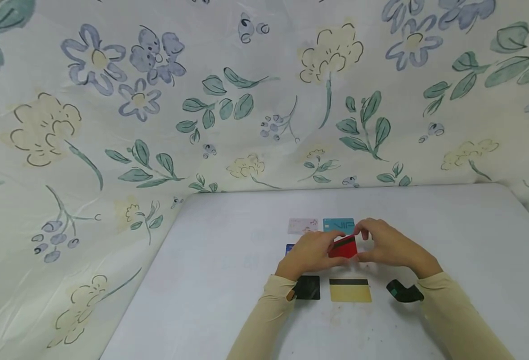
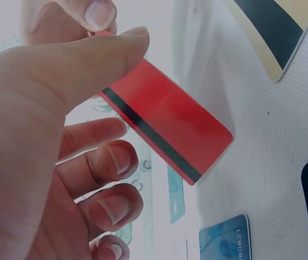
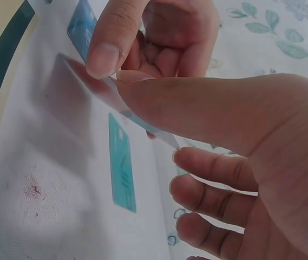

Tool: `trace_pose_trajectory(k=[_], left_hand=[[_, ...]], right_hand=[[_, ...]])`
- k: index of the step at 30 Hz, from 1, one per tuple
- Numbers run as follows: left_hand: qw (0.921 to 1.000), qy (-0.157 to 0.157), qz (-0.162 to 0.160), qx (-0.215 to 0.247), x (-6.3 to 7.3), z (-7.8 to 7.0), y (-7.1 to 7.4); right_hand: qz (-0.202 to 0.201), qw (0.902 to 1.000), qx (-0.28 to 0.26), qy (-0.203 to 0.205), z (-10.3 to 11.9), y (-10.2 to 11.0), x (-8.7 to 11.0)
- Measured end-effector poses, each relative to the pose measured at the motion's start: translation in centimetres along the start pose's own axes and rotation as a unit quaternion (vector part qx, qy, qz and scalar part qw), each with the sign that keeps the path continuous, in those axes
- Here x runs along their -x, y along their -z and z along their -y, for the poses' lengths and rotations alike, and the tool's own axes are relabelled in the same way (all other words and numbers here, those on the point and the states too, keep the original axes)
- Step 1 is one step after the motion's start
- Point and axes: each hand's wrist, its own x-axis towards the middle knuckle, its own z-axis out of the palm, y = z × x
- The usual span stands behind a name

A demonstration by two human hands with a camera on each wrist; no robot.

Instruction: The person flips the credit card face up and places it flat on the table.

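A red card with a dark magnetic stripe is raised over the white table, tilted, between the two hands. My left hand pinches it, its thumb lying across the card's face in the left wrist view. From the other side my right hand pinches it too, thumb along the card in the right wrist view. Behind the hands lie a pale pink card and a teal VIP card. A blue card is mostly hidden by the left hand.
Nearer the body, a black card, partly covered by the left wrist, lies beside a gold card with a dark stripe. A black wrist camera sits at the right cuff. A floral cloth hangs behind the white table.
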Motion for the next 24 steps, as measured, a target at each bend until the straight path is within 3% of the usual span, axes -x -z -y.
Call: trace_pose_trajectory(k=[24], left_hand=[[0.9991,-0.04,-0.01,0.002,-0.52,0.42,0.69]], right_hand=[[-0.017,0.9996,-0.006,-0.02,0.54,0.35,-0.08]])
